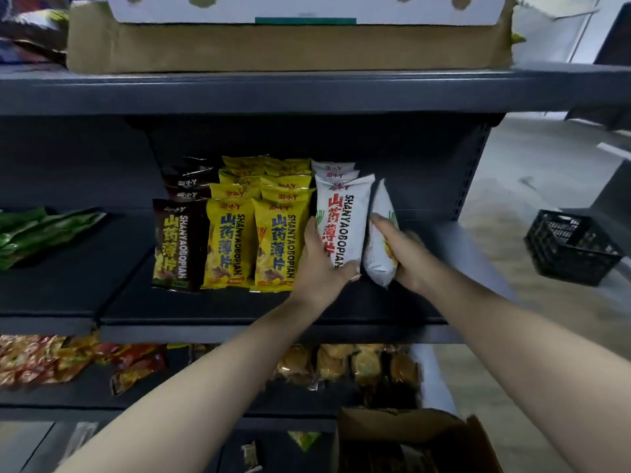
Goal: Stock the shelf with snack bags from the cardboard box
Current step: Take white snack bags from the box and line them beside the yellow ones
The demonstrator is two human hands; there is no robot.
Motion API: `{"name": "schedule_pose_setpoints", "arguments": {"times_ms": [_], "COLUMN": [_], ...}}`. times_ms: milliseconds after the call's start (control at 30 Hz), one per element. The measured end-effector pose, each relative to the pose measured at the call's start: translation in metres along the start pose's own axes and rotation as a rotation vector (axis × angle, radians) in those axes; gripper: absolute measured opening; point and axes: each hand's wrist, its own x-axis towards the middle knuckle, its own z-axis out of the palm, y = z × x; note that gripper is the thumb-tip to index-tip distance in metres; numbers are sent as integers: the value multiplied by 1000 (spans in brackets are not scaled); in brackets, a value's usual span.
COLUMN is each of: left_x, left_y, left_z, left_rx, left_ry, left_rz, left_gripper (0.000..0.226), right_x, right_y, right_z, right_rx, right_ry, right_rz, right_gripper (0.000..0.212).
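Well along, I'd judge — yellow bags stand left of the left hand, which clasps the front white bag, while the right hand grips a second bag alongside — cardboard box below, contents unclear.

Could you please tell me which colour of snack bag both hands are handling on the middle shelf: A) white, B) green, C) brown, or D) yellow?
A: the left hand grips the front white bag and the right hand holds a second white bag just to its right, while the yellow bags stand untouched further left.
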Motion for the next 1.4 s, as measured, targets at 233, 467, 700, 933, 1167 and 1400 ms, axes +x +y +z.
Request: {"name": "schedule_pose_setpoints", "arguments": {"times_ms": [233, 467, 700, 933, 1167, 1400], "left_x": [30, 50, 55, 51, 27, 56], "left_y": [-21, -46, -52, -48, -45, -40], "left_z": [18, 38, 52, 54, 53, 48], "left_rx": [330, 446, 601, 616, 634, 1118], "left_ry": [156, 176, 301, 252, 272, 288], "left_rz": [23, -60, -88, -137, -11, 506], "left_gripper": [112, 115, 123, 120, 101, 72], "right_x": [22, 45, 64, 73, 75, 81], "right_y": [-14, -4, 8, 12, 8, 2], "right_z": [26, 29, 30, 30, 18, 3], "right_rx": [-156, -270, -231, -264, -192, -116], "right_ry": [226, 216, 241, 237, 171, 292], "right_rz": [-376, -408, -403, -433, -362, -356], "right_gripper": [40, 61, 60, 65, 59, 54]}}
